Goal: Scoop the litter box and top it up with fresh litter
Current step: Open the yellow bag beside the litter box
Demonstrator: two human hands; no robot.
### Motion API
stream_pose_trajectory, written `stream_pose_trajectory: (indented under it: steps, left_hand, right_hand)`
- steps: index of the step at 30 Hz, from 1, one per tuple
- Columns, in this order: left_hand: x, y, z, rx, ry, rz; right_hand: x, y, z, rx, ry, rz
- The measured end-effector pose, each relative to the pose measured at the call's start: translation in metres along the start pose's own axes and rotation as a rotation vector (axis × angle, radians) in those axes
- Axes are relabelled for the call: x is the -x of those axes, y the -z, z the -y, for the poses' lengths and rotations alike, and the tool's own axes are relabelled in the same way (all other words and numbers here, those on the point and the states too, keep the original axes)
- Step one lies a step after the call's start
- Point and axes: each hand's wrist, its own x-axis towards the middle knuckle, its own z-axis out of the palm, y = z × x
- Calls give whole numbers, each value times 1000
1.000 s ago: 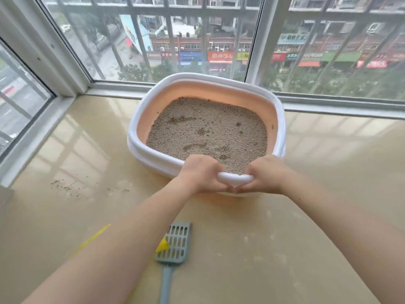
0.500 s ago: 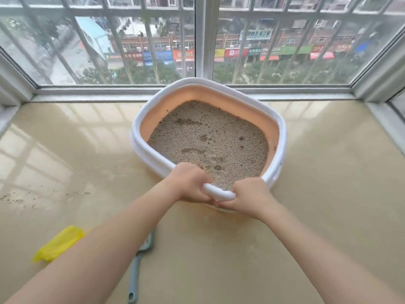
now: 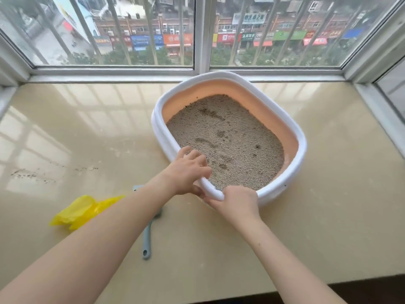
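Observation:
The litter box (image 3: 293, 130) has a white rim and peach inner walls, and it stands on the beige stone sill, turned at an angle. Grey-brown litter (image 3: 230, 145) with several dark clumps and dents fills it. My left hand (image 3: 186, 172) lies over the near-left rim, thumb under the rim and fingers spread above the litter. My right hand (image 3: 237, 201) grips the near corner of the rim from below. A grey-blue scoop (image 3: 146, 238) lies on the sill under my left forearm, which hides most of its slotted head.
A crumpled yellow plastic bag (image 3: 81, 211) lies left of the scoop. Spilled litter grains (image 3: 32, 174) dot the sill at the far left. Barred windows (image 3: 201, 34) close the back and both sides. The sill's front edge (image 3: 361, 279) drops off at the bottom right.
The box has slid toward me and to the right and has turned on the sill. My left fingers have spread out over the litter. The yellow bag has come fully into view.

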Motion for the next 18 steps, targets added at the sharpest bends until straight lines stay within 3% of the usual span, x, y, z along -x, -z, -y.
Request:
stream_pose_trajectory:
  steps: [5,10,14,16,18]
  left_hand:
    - [28,-21,-7,205,-17,-226]
    - [55,-28,-13,474,50,-290]
    - [59,-16,-51,634,341,-370]
    - [58,-16,-81,539,350,-479]
    - [54,-20,-114,497,307,-473]
  right_hand:
    - [26,-12,20,-16,-92,-8]
    - [49,-24,40,-16,-101,45]
    - [65,-16,19,-56,202,102]
    - [66,-7,-15,23,425,47]
    - [59,3,-58,119,526,87]
